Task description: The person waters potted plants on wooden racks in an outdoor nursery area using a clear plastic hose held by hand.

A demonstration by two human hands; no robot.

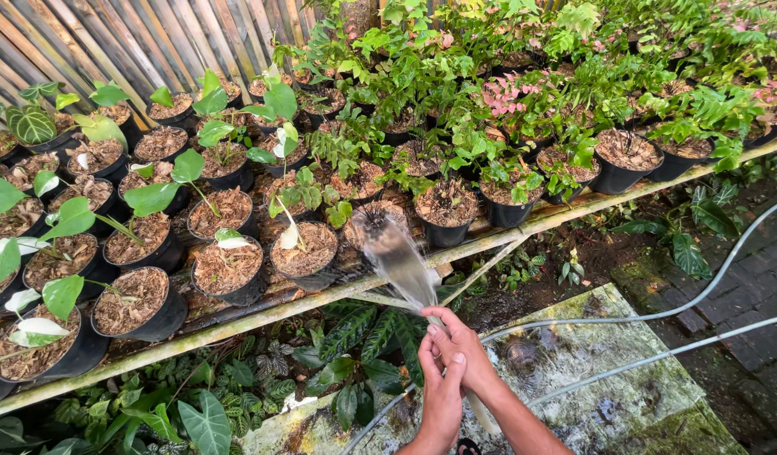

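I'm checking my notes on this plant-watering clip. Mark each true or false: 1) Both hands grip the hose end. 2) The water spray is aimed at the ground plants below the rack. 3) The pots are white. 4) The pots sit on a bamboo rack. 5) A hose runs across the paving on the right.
1) True: the left hand and right hand close together around the hose end.
2) False: the water spray fans up toward a potted plant on the rack.
3) False: the pots are black.
4) True: they stand on a bamboo rack.
5) True: a pale hose curves over the paving.
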